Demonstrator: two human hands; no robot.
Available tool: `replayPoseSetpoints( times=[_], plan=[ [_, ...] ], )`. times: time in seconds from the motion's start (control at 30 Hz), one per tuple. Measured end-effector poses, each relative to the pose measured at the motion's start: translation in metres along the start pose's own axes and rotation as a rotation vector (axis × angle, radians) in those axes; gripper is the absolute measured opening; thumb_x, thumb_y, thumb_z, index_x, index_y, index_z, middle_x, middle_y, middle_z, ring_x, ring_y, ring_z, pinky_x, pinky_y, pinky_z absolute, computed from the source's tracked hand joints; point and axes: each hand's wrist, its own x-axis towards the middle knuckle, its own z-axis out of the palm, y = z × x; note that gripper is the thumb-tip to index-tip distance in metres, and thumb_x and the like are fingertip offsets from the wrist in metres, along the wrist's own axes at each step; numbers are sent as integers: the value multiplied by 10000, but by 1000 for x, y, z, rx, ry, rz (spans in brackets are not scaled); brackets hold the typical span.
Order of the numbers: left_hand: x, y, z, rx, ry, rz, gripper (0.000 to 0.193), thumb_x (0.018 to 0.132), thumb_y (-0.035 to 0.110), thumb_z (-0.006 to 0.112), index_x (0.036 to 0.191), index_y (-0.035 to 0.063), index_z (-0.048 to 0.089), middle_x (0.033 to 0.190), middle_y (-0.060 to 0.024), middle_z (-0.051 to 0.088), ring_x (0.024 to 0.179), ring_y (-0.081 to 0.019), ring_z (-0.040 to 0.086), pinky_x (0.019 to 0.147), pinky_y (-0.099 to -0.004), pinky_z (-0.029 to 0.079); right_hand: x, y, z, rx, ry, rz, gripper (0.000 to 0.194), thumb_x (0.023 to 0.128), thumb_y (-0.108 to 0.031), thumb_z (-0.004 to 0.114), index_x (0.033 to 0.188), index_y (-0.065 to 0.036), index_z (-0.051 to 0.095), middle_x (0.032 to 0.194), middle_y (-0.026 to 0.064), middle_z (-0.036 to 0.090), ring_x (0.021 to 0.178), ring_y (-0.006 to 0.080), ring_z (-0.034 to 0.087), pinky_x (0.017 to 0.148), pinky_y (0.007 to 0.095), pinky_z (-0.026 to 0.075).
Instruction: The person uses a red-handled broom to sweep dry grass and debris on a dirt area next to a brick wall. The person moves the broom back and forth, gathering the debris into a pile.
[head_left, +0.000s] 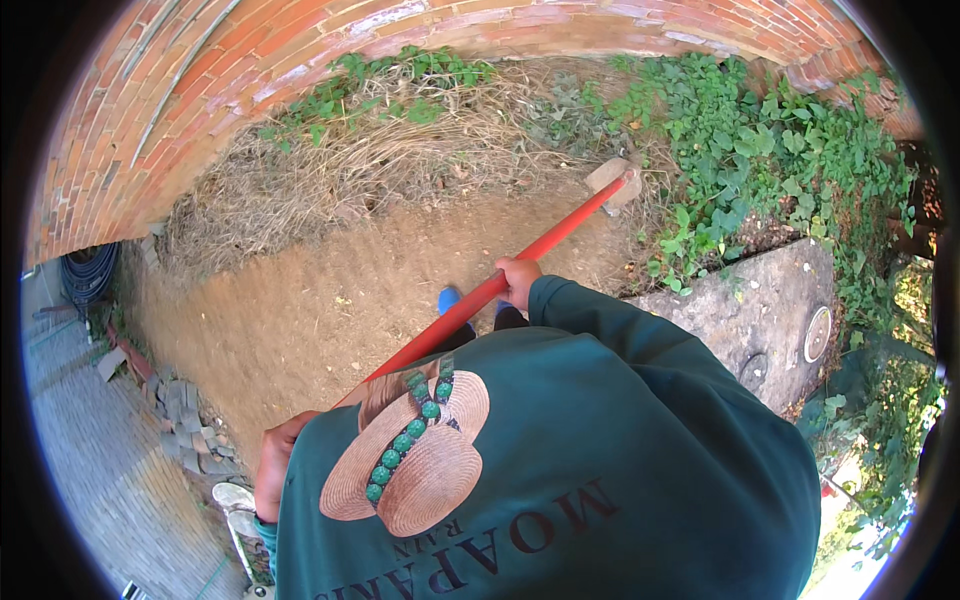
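A long red-handled tool (480, 296), probably a hoe, slants from my body at the lower left up to the right. My right hand (519, 281) is closed round the middle of its handle. Near the handle's rear end is my left hand (279, 461), partly hidden by my green shirt, so its fingers' hold cannot be made out. At the far end, the tool's dirt-coloured head (616, 182) rests at the edge of the bare soil (300, 322), beside dry grass (337, 165) and green vines (712, 127).
A brick wall (292, 45) curves round the far side. At right lies a concrete slab (757, 315) with round covers. Broken tiles (184, 420), a coiled black hose (90, 274) and grey paving (97, 465) are on the left. My blue shoes (448, 298) stand on the soil.
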Motion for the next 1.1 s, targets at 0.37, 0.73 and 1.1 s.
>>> replayPoseSetpoints(
  times=[0.37,0.73,1.1],
  plan=[
    [8,-85,-60,47,85,38,196,794,-12,714,985,-30,677,819,-26,675,742,-65,578,663,-227,485,-1,26,42,-54,-63,53,183,910,-203,549,954,-26,557,951,151,632,916,296,658,773,483,575],
    [3,-92,-101,147,128,49,187,781,3,727,960,-31,682,794,-39,675,738,-61,581,661,-235,489,-4,44,85,-44,-68,130,215,918,-207,575,1024,-25,533,966,153,609,922,308,644,792,490,575],
    [41,-78,-112,-31,-52,41,244,764,-6,735,999,-26,675,817,-13,668,745,-70,585,673,-236,490,6,40,83,52,38,128,188,921,-174,526,1014,-12,503,935,173,594,935,346,637,788,553,556]
  ],
)
